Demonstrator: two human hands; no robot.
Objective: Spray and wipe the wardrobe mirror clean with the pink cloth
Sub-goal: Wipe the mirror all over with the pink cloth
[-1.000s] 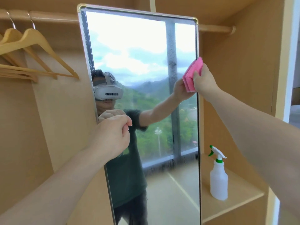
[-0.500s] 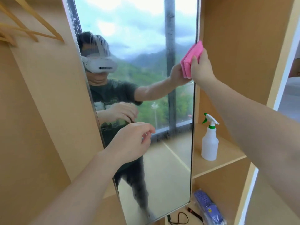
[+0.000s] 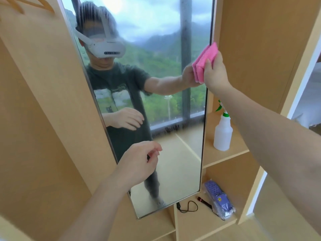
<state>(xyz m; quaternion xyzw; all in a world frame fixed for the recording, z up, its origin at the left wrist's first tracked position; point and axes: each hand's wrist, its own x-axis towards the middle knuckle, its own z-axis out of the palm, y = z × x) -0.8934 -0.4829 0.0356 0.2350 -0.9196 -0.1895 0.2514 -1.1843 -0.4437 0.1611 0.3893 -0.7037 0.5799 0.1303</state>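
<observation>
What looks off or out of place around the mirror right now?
Nothing is damaged or spilled. The mirror carries a hazy, streaky band across its middle, not yet wiped. The spray bottle stands upright on the shelf. A loose black cable and a bagged blue item lie in the lower cubby.

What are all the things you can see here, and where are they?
mirror: one, silver-edged, standing in the wardrobe
cloth: one, pink, against the mirror's right edge
spray bottle: one, white with green nozzle, on the right shelf
packet: one, blue, on the wardrobe floor
cable: one, black, beside the packet
hangers: wooden, top left, blurred
left hand: empty, near the mirror
right hand: holding the cloth
</observation>
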